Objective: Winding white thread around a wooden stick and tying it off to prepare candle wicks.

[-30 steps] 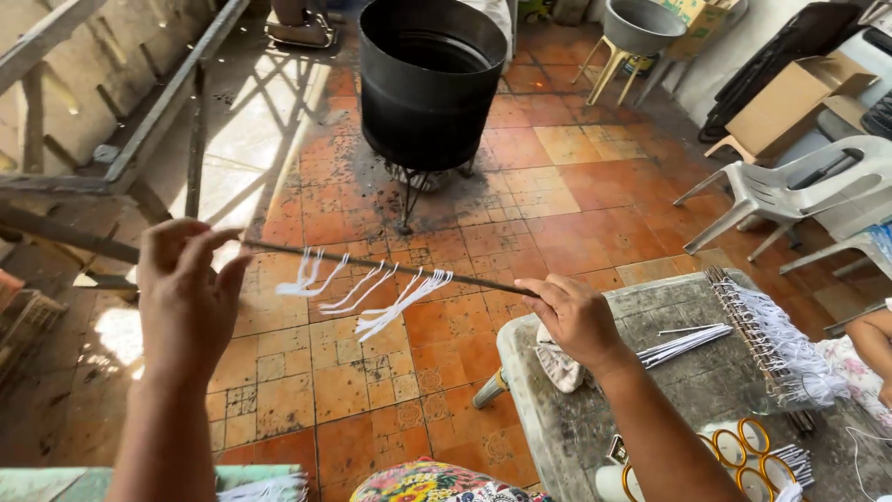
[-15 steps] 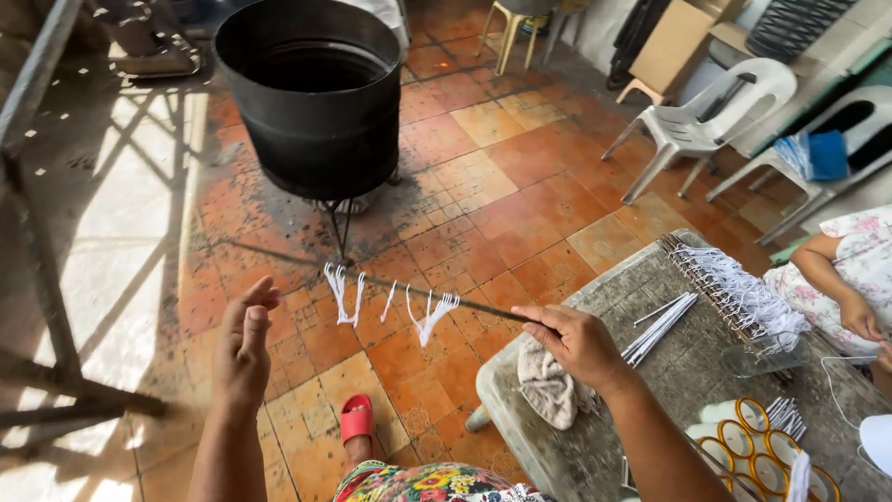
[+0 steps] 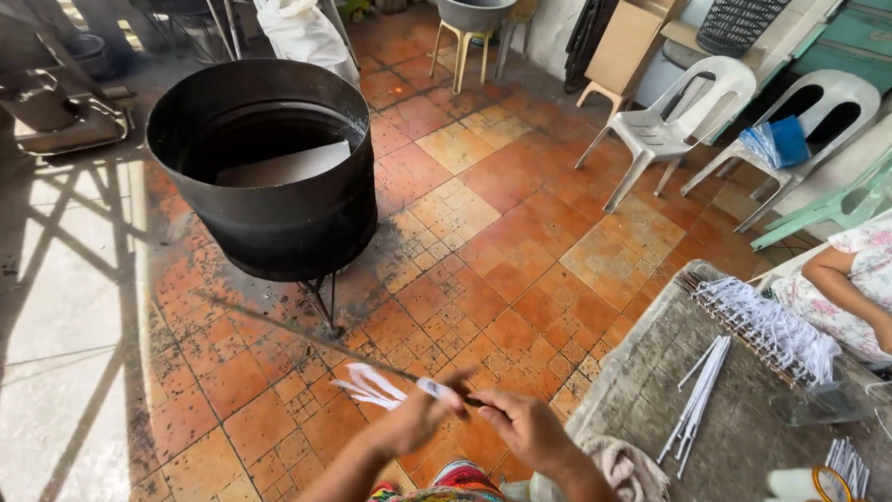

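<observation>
Left hand: the left hand [image 3: 413,423] was held low in the head view, fingers pinched on a white strand at the thin dark stick [image 3: 307,336].
Right hand: the right hand [image 3: 528,429] was closed around the near end of the stick, just beside the left hand, the fingertips almost touching.
Stick: it was held slanting away to the left over the tiled floor [image 3: 520,232], its far end blurred, near the foot of the drum.
White strands [image 3: 370,388]: a few were seen hanging off the stick just left of the left hand, blurred.
Black drum [image 3: 269,177]: it was stood on thin legs beyond the hands, with a pale liquid seen inside.
Table [image 3: 650,372]: a grey slab was placed to the right, with loose white sticks [image 3: 699,400] laid on it and a rack of hung strands [image 3: 762,325] at its far edge.
Cloth [image 3: 627,465]: it was draped over the table's near edge, beside the right wrist.
Other person: an arm [image 3: 836,279] in a flowered sleeve was seen at the right margin.
Chairs [image 3: 669,125]: white plastic ones were set well apart from the hands.
</observation>
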